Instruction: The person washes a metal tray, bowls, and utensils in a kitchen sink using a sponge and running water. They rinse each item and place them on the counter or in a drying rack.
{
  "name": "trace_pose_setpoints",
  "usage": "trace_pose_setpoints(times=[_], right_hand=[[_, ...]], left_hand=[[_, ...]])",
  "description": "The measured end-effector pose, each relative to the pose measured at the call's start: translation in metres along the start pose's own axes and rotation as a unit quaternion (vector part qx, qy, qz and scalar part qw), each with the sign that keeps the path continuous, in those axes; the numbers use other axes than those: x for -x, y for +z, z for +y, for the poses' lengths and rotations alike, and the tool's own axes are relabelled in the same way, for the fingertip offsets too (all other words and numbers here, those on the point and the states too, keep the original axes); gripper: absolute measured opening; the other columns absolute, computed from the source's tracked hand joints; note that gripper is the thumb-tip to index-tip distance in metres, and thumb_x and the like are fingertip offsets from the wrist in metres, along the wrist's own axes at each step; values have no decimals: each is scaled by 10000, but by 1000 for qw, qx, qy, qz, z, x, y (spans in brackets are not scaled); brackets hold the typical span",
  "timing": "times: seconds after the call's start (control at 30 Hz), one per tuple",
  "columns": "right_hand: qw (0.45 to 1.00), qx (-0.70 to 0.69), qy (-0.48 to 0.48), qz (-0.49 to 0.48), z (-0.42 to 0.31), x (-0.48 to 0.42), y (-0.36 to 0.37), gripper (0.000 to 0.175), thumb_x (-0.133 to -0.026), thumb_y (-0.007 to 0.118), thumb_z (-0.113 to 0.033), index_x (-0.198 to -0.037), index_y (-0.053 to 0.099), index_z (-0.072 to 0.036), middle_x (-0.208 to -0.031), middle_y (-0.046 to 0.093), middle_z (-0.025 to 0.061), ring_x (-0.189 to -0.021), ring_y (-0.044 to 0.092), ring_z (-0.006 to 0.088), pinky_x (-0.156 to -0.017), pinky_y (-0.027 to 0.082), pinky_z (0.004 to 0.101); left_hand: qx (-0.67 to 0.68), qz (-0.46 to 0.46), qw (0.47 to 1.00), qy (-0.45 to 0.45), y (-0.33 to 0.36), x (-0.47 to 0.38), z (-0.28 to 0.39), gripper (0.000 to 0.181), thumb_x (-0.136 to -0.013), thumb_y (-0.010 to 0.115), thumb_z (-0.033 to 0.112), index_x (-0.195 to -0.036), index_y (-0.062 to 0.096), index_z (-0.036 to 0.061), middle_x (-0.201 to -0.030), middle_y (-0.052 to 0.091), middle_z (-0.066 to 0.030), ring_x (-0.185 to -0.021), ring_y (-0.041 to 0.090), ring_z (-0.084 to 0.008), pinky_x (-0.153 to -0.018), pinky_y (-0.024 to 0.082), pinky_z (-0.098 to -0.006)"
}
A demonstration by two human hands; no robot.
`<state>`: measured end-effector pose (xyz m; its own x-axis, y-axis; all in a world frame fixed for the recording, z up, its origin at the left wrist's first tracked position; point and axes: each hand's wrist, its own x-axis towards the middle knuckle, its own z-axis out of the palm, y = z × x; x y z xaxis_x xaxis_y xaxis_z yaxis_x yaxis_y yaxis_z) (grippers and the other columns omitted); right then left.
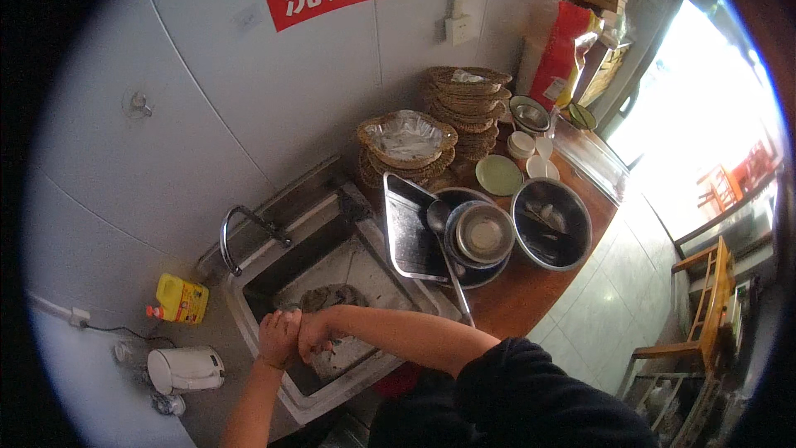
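My left hand point(278, 337) and my right hand point(318, 330) are pressed together over the near left side of a stainless-steel sink point(407, 289). The fingers of both are curled, and whether anything is held between them is hidden. Just beyond the hands, a crumpled grey-brown cloth-like thing point(333, 296) lies on the sink bottom. Small dark scraps point(329, 351) show in the basin below my right hand. A curved chrome faucet point(229, 233) rises from the sink's back rim; no water can be made out from it.
Left of the sink stand a yellow jug point(180, 300) and a white canister point(186, 370). On the wooden counter point(519, 305) at right are a metal tray point(410, 239), a long-handled ladle point(453, 270), nested bowls point(485, 233), a steel basin point(552, 224) and stacked wicker baskets point(407, 140).
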<state>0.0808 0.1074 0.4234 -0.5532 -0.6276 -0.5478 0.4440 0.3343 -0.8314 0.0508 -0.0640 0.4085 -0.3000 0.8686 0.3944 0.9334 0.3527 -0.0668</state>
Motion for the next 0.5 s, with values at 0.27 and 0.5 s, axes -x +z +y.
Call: trace_pose_setpoints(times=[0.27, 0.5], right_hand=[[950, 229, -87, 194, 63, -93, -16, 282, -709, 722, -90, -973, 675, -2, -924, 679, 210, -851, 661, 308, -673, 517, 446], [878, 417, -20, 233, 6, -35, -24, 205, -767, 665, -145, -949, 719, -66, -1021, 702, 155, -964, 671, 330, -813, 538, 439]], left_hand=[[5, -364, 898, -245, 21, -28, -6, 187, -777, 683, 213, -860, 584, 78, -848, 657, -101, -826, 668, -317, -675, 514, -409], [75, -350, 874, -328, 42, -2, -13, 172, -775, 643, 193, -905, 690, 90, -886, 695, -146, -881, 672, -327, -711, 524, -414]])
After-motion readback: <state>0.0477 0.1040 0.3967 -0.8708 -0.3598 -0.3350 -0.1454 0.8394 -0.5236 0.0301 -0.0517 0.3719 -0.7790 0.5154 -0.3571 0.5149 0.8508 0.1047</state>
